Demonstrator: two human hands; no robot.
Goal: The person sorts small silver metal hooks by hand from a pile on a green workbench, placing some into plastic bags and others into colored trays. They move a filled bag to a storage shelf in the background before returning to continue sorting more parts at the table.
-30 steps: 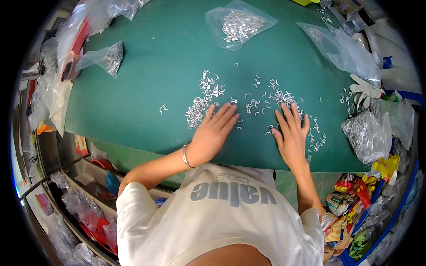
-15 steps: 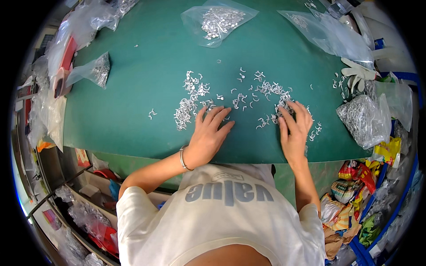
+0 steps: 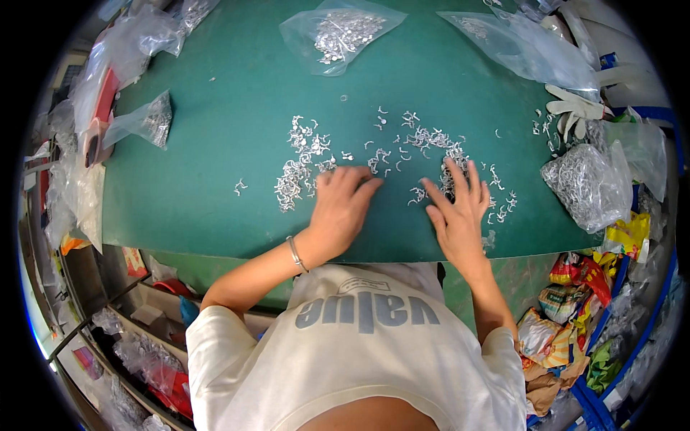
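Small silver metal pieces lie on the green tabletop (image 3: 194, 223) in a left heap (image 3: 291, 183) and a right heap (image 3: 453, 158), with a loose scatter (image 3: 381, 159) between. The left hand (image 3: 346, 202) is half-curled beside the left heap, its fingertips bent down and partly hidden, so whether it pinches a piece cannot be told; the right hand (image 3: 458, 215) is loosely spread, fingertips in the right heap, gripping nothing that shows. For pieces this small and thin, light pressure from the finger pads probably works best, drawing a few at a time sideways so that curved ends do not hook together. Keeping the two heaps apart seems wise, since stray pieces between them could easily mix. The near edge runs beneath the forearms, so strokes toward the body risk dropping pieces. There is more room to the left, around a small cluster (image 3: 240, 187), as far as a small clear bag (image 3: 157, 122); the right is tighter, with a bulging bag (image 3: 586, 187) and a white glove (image 3: 575, 108). A bag of discs (image 3: 348, 36) lies well beyond the hands.
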